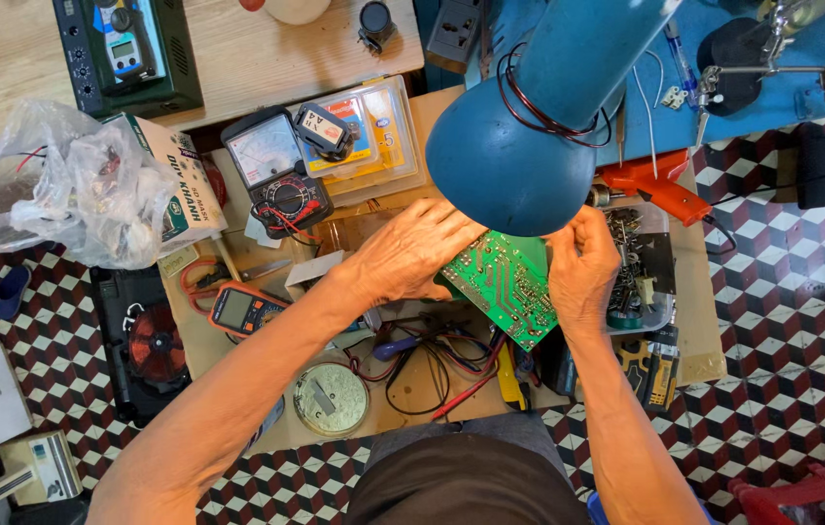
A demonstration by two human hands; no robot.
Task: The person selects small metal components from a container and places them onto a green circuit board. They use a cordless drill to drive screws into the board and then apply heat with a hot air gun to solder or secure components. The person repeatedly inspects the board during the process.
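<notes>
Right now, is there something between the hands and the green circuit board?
Nothing visible. Both hands are already on the green circuit board: the left hand on its left edge, the right hand on its right edge. The blue lamp hangs above and hides the board's top edge.

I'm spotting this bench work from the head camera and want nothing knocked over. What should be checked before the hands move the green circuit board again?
1. Left hand on green circuit board: ok.
2. Right hand at the board's right edge: ok.
3. Blue lamp hides the board's top: not ok.
4. Red and black wires lie loose just below the board: not ok.
5. Orange multimeter apart from both hands: ok.
6. Whether the board is powered: cannot tell.
</notes>
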